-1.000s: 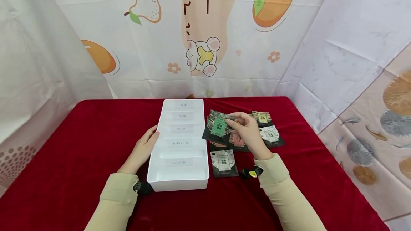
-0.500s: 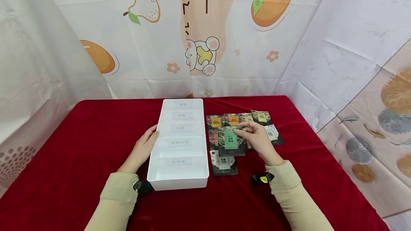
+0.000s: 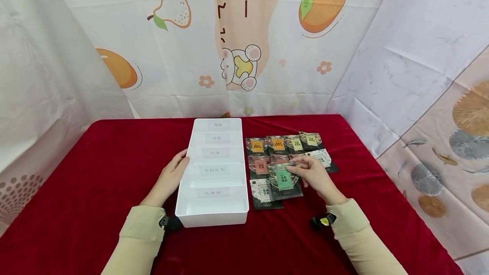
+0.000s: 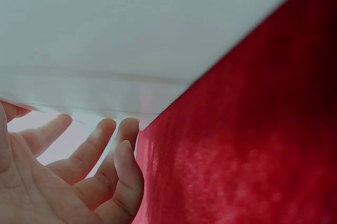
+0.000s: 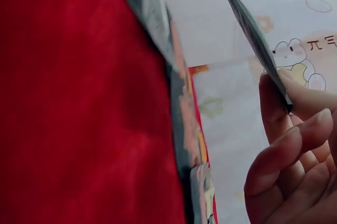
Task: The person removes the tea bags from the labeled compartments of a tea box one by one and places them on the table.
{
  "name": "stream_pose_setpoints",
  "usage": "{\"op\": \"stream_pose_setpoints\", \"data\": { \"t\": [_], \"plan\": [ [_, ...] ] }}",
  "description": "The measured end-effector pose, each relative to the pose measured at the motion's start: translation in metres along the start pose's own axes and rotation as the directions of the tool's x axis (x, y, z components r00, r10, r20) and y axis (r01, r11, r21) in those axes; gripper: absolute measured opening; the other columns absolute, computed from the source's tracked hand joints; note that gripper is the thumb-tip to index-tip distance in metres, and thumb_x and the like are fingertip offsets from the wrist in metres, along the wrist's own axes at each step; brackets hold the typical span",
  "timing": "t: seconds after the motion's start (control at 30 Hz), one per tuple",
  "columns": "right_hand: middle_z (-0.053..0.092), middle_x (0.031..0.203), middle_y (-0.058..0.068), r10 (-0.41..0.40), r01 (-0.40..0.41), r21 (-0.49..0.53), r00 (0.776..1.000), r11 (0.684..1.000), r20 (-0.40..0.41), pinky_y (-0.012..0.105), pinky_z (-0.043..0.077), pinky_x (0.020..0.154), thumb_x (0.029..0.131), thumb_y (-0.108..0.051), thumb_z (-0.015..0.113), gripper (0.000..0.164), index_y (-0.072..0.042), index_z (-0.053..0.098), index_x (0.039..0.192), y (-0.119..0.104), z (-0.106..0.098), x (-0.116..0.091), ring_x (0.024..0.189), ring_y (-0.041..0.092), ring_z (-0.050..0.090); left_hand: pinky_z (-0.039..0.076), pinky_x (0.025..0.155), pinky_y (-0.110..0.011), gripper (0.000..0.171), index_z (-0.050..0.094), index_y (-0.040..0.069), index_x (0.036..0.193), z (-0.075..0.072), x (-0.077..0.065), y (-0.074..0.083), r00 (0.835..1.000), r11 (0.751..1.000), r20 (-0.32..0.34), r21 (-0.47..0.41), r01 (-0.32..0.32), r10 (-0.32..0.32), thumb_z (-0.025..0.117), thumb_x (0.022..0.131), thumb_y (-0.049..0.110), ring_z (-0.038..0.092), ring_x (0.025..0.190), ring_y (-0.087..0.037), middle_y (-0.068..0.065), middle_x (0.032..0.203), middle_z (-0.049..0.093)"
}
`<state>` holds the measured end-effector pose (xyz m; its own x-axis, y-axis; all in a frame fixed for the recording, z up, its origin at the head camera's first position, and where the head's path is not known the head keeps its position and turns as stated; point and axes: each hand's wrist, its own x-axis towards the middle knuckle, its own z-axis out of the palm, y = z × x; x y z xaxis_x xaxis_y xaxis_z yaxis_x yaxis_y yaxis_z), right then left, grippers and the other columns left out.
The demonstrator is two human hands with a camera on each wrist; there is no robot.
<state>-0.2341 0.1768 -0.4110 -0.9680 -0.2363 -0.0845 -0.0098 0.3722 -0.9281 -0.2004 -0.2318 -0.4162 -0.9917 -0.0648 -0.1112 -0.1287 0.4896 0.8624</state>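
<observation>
My right hand [image 3: 311, 173] pinches a dark tea packet with a green label [image 3: 284, 180] by its upper right corner. The packet hangs above the table and partly covers a tea packet with a white label [image 3: 261, 192]. Seen edge-on in the right wrist view, the held packet [image 5: 253, 31] sits between thumb and forefinger. Fingers of my left hand [image 3: 172, 177] rest against the left side of a long white divided box [image 3: 212, 220]. Their tips touch the outer wall [image 4: 105, 29] in the left wrist view, loosely bent.
Several other tea packets lie right of the box: orange labels [image 3: 257, 146], red labels [image 3: 259, 166], yellowish ones [image 3: 311, 140] and a white one [image 3: 322, 158]. The box has labelled compartments. A red cloth [image 3: 114, 160] covers the table, with a printed curtain [image 3: 172, 67] behind.
My right hand has moved right and toward me with the green-labelled tea packet, uncovering orange- and red-labelled packets. The left hand and the box have stayed put.
</observation>
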Motion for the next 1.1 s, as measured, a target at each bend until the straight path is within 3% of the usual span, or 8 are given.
{"op": "stream_pose_setpoints", "data": {
  "t": [0.5,0.7,1.1],
  "plan": [
    [0.066,0.07,-0.006,0.078,-0.075,-0.069,0.996,0.995,0.042,0.027,0.04,0.045,0.095,-0.018,0.067,0.036,0.005,0.058,0.12,0.017,-0.014,-0.002,0.042,0.008,0.038,0.036,0.11,-0.054,0.062,0.028,0.016,0.157,0.0,-0.001,0.001,1.0,1.0,-0.002,-0.001,0.005,-0.005,0.033,0.105,0.05,0.049,0.13,-0.036,-0.021,0.147,0.048],
    [0.065,0.072,-0.004,0.118,-0.114,-0.115,0.992,0.987,0.032,0.027,0.041,0.045,0.095,-0.02,0.067,0.038,0.005,0.059,0.123,0.021,-0.017,0.002,0.042,0.008,0.038,0.036,0.11,-0.054,0.063,0.027,0.016,0.157,0.0,-0.002,0.002,1.0,1.0,0.0,-0.005,0.013,-0.013,0.033,0.105,0.051,0.049,0.131,-0.036,-0.021,0.147,0.048],
    [0.062,0.08,0.005,0.135,-0.117,-0.32,0.99,0.94,0.033,0.032,0.046,0.047,0.093,-0.024,0.07,0.039,0.001,0.063,0.122,0.019,-0.018,0.005,0.047,0.014,0.048,0.034,0.111,-0.054,0.063,0.027,0.016,0.157,0.0,-0.002,0.003,1.0,1.0,-0.001,-0.003,0.023,-0.023,0.033,0.105,0.05,0.047,0.132,-0.036,-0.02,0.149,0.046]
  ]
}}
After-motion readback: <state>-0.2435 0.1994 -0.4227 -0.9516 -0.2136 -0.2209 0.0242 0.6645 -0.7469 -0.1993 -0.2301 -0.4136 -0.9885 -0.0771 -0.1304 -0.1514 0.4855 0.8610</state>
